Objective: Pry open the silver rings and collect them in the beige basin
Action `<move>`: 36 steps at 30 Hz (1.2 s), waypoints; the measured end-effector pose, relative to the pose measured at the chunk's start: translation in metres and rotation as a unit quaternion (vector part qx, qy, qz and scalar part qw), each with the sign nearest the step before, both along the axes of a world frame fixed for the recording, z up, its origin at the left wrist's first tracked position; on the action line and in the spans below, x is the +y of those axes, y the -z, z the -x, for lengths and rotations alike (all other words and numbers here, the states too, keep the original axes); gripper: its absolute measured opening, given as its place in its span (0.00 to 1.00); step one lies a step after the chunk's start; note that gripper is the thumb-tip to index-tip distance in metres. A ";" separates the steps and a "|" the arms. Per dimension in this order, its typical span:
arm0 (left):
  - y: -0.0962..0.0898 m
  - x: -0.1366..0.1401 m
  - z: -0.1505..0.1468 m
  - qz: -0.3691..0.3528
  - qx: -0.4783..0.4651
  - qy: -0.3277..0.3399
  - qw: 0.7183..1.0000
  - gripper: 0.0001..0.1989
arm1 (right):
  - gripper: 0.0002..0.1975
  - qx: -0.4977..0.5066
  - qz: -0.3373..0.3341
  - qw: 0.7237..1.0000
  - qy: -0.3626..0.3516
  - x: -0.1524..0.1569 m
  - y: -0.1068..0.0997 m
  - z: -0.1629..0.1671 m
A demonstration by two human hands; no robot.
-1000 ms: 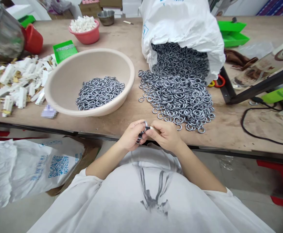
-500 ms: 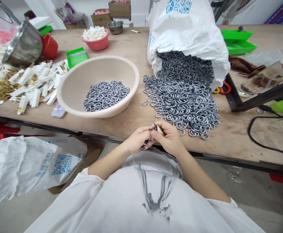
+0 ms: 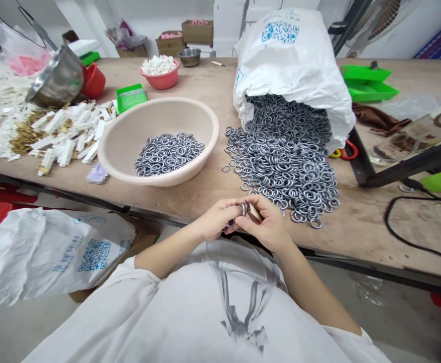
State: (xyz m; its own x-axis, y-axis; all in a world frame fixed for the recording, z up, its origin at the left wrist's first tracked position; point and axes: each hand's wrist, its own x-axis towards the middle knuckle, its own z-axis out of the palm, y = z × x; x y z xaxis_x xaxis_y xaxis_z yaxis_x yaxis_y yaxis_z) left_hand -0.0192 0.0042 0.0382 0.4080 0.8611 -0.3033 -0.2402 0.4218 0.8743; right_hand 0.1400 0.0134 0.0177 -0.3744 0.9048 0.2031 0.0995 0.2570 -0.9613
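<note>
We look down over our own chest at a long wooden workbench (image 3: 356,237). The largest thing on it is a white woven sack (image 3: 294,60) lying on its side beyond our hands, its mouth turned toward us and spilling a wide heap of grey metal split rings (image 3: 284,156) across the wood. The heap's near edge lies just past our right hand (image 3: 267,227), so that hand is the closer one to the loose rings. Left of the heap, well apart from our hands, stands a beige plastic basin (image 3: 129,136) holding a smaller batch of the same rings (image 3: 169,154). Farther left lies a scatter of white plastic pieces mixed with small brass parts (image 3: 54,136), with a tipped steel bowl (image 3: 57,80) behind them. A pink bowl of white pieces (image 3: 160,73) sits at the back.

Both our hands meet at the bench's near edge, touching. Our left hand (image 3: 218,222) is clenched around one split ring (image 3: 242,209), pinched at the fingertips; darker rings seem to be tucked under its fingers, though we cannot tell how many. Our right hand grips a small flat brass-coloured piece (image 3: 254,212), its long axis slanting up and left so its tip meets the ring
</note>
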 end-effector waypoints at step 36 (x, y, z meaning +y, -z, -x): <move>0.025 0.239 -0.017 -0.330 0.578 -0.179 0.725 0.29 | 0.13 -0.046 -0.081 0.969 0.228 0.003 0.048 -0.031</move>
